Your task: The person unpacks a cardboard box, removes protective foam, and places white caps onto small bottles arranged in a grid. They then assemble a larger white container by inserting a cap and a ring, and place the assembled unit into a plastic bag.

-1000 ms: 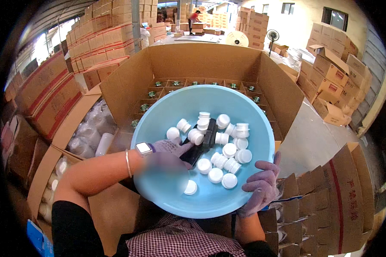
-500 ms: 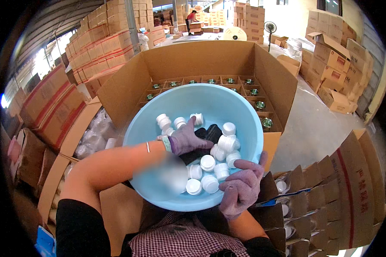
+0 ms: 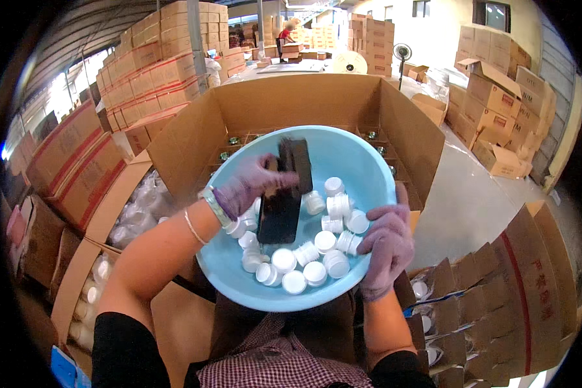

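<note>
A round light-blue plastic basin (image 3: 343,152) sits in front of me, tilted, with several white screw-cap lids or small jars (image 3: 284,260) lying in it. My left hand (image 3: 249,184), in a purple-grey glove, reaches over the left side and grips a black phone-like folding case (image 3: 279,216). It consists of two flat dark slabs, one glossy, held up above the basin's floor. At the right rim my right hand (image 3: 388,242), gloved alike, is closed round the basin's edge, fingers on the inner wall. The thumb side is partly hidden.
Behind the basin stands an open carton (image 3: 297,97) with dividers and green-topped jars. A divided carton (image 3: 459,304) holds white-lidded items at right; a box of plastic-wrapped pieces (image 3: 136,210) is at left. Stacked cartons, a fan (image 3: 401,53) and a person (image 3: 286,39) are farther back.
My left hand has lifted the black folding case from among the white pieces, and it now shows as two slabs. My right hand has moved up and right along the rim.
</note>
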`<state>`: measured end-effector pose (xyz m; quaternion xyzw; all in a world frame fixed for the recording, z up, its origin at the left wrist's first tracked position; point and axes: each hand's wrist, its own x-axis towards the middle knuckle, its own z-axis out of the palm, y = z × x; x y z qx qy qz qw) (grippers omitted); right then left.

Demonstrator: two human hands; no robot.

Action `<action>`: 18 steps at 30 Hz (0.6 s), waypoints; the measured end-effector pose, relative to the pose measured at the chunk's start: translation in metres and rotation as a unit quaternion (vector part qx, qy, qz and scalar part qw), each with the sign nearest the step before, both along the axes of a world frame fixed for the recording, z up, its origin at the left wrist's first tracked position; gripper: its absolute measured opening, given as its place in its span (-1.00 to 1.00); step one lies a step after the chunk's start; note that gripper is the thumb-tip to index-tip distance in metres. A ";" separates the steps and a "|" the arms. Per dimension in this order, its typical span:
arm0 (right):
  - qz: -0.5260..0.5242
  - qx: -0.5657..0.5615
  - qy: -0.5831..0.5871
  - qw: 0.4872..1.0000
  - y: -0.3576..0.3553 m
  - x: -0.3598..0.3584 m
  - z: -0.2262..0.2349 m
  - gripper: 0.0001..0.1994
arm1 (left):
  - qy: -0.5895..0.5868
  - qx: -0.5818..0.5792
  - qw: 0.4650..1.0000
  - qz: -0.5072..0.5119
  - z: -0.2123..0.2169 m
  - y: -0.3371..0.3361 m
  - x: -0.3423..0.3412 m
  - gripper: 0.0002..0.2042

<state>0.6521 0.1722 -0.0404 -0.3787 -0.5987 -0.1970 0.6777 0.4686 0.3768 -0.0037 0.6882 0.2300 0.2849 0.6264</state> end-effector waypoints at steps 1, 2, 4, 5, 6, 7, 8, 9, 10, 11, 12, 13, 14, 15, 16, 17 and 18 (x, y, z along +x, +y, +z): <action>0.002 -0.002 -0.009 1.000 0.007 0.002 0.010 -0.79 | -0.066 -0.016 0.998 0.007 0.011 0.006 -0.007 -0.55; -0.008 0.007 -0.012 1.000 0.018 0.007 0.019 -0.76 | -0.124 -0.007 0.991 0.049 0.019 0.016 -0.016 -0.59; -0.006 0.025 -0.059 0.998 0.037 0.016 0.044 -0.75 | -0.253 -0.061 0.963 0.073 0.032 0.035 -0.050 -0.64; -0.013 0.029 -0.086 0.996 0.046 0.024 0.057 -0.74 | -0.290 -0.053 0.951 0.089 0.037 0.037 -0.064 -0.65; -0.042 0.017 -0.111 0.993 0.052 0.029 0.075 -0.73 | -0.327 -0.044 0.938 0.102 0.048 0.034 -0.081 -0.66; -0.072 0.006 -0.135 0.988 0.057 0.035 0.095 -0.72 | -0.365 -0.019 0.924 0.108 0.054 0.025 -0.098 -0.67; -0.097 -0.002 -0.159 0.982 0.066 0.039 0.115 -0.71 | -0.390 -0.006 0.907 0.158 0.057 0.020 -0.117 -0.66; -0.131 -0.019 -0.202 0.970 0.081 0.045 0.129 -0.71 | -0.399 0.037 0.895 0.195 0.050 0.018 -0.138 -0.66; -0.159 -0.031 -0.241 0.957 0.101 0.044 0.144 -0.70 | -0.394 0.079 0.872 0.279 0.043 0.014 -0.161 -0.67; -0.164 -0.038 -0.279 0.945 0.121 0.040 0.160 -0.69 | -0.384 0.095 0.858 0.328 0.032 0.003 -0.172 -0.64; -0.152 -0.020 -0.334 0.930 0.145 0.040 0.172 -0.68 | -0.349 0.105 0.849 0.382 0.021 -0.004 -0.176 -0.62; -0.148 -0.046 -0.391 0.907 0.166 0.033 0.182 -0.67 | -0.339 0.087 0.850 0.394 0.008 -0.011 -0.181 -0.61; -0.137 -0.071 -0.445 0.882 0.187 0.021 0.189 -0.66 | -0.326 0.070 0.848 0.412 -0.007 -0.017 -0.189 -0.60; -0.154 -0.141 -0.522 0.827 0.199 0.006 0.199 -0.66 | -0.317 0.047 0.847 0.424 -0.022 -0.019 -0.191 -0.59; -0.090 -0.110 -0.556 0.819 0.214 -0.008 0.200 -0.63 | -0.331 0.017 0.849 0.411 -0.034 -0.019 -0.189 -0.60; -0.016 -0.071 -0.586 0.807 0.231 -0.024 0.202 -0.59 | -0.343 -0.008 0.847 0.406 -0.042 -0.024 -0.190 -0.61; -0.045 -0.108 -0.613 0.781 0.243 -0.033 0.202 -0.59 | -0.352 -0.034 0.846 0.399 -0.051 -0.027 -0.190 -0.63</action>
